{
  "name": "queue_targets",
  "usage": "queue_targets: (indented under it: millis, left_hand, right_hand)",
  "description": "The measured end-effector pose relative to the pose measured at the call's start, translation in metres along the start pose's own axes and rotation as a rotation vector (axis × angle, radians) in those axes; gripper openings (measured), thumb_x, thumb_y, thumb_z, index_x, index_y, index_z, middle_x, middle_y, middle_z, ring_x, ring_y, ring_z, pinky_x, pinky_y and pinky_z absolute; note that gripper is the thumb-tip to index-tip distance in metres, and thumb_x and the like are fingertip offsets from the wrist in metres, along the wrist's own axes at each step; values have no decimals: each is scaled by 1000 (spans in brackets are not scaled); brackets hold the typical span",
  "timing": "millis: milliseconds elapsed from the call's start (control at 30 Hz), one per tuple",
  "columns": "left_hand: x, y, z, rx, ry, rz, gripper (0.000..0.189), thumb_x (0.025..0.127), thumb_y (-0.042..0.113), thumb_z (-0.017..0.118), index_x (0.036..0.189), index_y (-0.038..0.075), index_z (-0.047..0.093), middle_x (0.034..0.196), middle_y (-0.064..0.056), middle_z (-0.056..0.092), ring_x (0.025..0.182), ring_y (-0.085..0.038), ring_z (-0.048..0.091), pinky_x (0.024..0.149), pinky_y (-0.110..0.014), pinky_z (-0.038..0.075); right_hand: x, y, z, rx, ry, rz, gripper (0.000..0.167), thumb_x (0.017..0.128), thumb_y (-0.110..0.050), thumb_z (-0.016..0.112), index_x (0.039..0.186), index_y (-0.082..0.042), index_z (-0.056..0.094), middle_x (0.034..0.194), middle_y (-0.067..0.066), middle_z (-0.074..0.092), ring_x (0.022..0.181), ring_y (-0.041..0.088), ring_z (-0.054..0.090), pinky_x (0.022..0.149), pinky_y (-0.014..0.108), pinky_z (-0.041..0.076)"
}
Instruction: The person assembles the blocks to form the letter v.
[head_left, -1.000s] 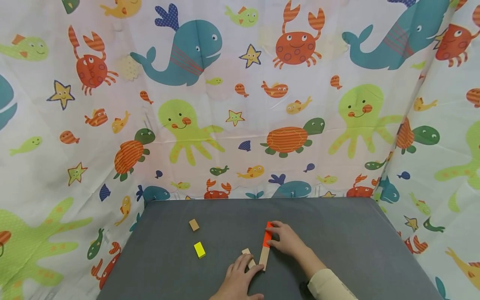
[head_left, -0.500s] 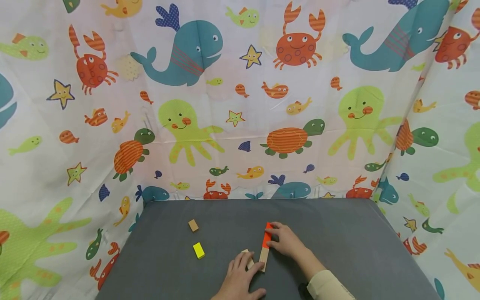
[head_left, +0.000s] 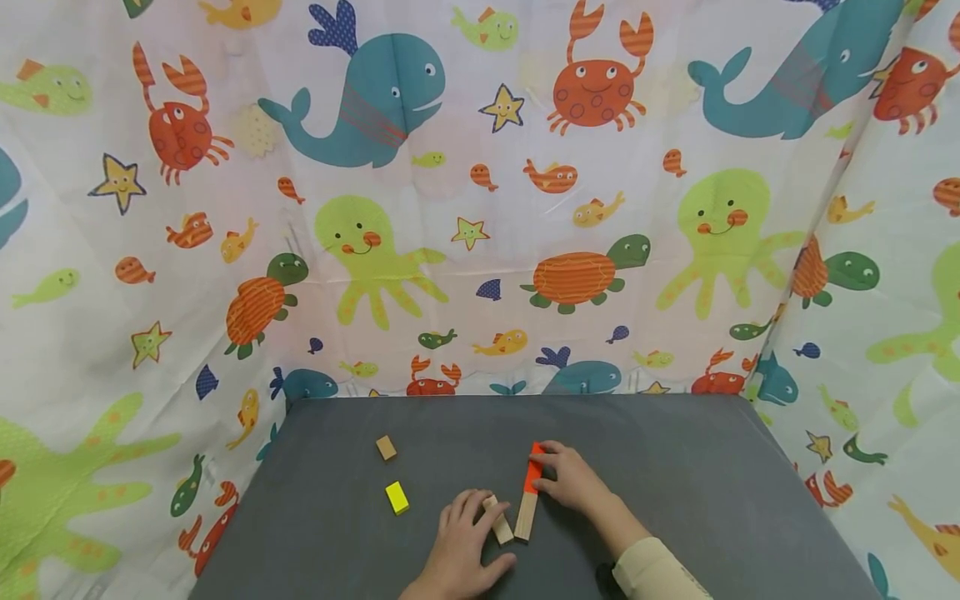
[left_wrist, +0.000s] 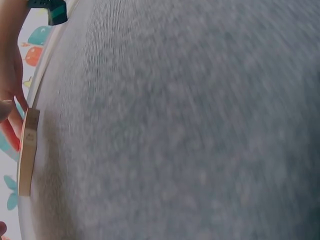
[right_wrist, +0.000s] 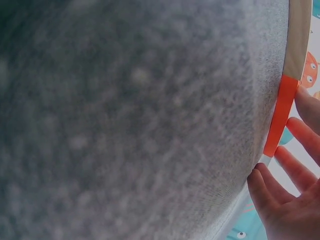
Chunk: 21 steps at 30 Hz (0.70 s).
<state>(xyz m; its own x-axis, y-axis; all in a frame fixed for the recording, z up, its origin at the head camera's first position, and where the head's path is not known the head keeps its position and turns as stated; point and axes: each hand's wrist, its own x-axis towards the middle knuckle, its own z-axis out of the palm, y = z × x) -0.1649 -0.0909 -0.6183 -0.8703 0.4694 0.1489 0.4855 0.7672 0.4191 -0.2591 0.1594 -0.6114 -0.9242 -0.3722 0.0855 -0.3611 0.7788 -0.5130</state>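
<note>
My right hand (head_left: pixel 573 482) holds an orange-red block (head_left: pixel 533 473) lengthwise, thumb at its near end and fingertips at its far end. A plain wooden block (head_left: pixel 526 518) lies end to end with it, forming one straight strip. Just left, a second wooden block (head_left: pixel 501 527) lies at an angle, its near end close to the strip's. My left hand (head_left: pixel 461 546) is spread beside that block, index fingertip overlapping its upper part and thumb apart from its near end. In the right wrist view, the orange-red block (right_wrist: pixel 281 115) meets the wooden one, with some fingertips resting on the cloth.
On the left of the grey table (head_left: pixel 322 533) lie a yellow block (head_left: pixel 397 497) and a small wooden block (head_left: pixel 386 447) behind it. A curtain (head_left: pixel 465 167) printed with sea animals hangs behind the table and at its sides.
My left thumb has come away from the near end of the wooden strip, and the left hand has shifted a little left. My right hand stays on the orange-red block.
</note>
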Motion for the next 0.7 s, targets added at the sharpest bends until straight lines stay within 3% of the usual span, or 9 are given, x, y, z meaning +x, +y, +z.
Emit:
queue_targets:
  millis: [200, 367, 700]
  left_hand:
    - [-1, -9, -3, 31, 105, -18, 71, 89, 61, 67, 150, 31, 47, 141, 1, 49, 128, -25, 44, 93, -59, 43]
    - [-3, -15, -8, -4, 169, -57, 72, 88, 55, 71, 149, 26, 48, 140, 0, 51, 127, -26, 44, 94, -60, 42]
    - [-10, -28, -8, 8, 166, -105, 76, 87, 58, 71, 150, 22, 47, 139, -3, 51, 127, -29, 45, 93, -63, 42]
  right_hand:
    - [2, -2, -3, 4, -2, 14, 44, 89, -23, 78, 130, -11, 69, 147, 19, 51, 131, 43, 51, 106, 59, 44]
    - [1, -4, -5, 25, -3, 9, 44, 89, -22, 78, 130, -9, 69, 147, 21, 50, 131, 45, 51, 107, 59, 44]
    - [-1, -5, -5, 20, -13, 28, 45, 89, -22, 78, 131, -11, 69, 148, 20, 50, 133, 44, 49, 108, 60, 43]
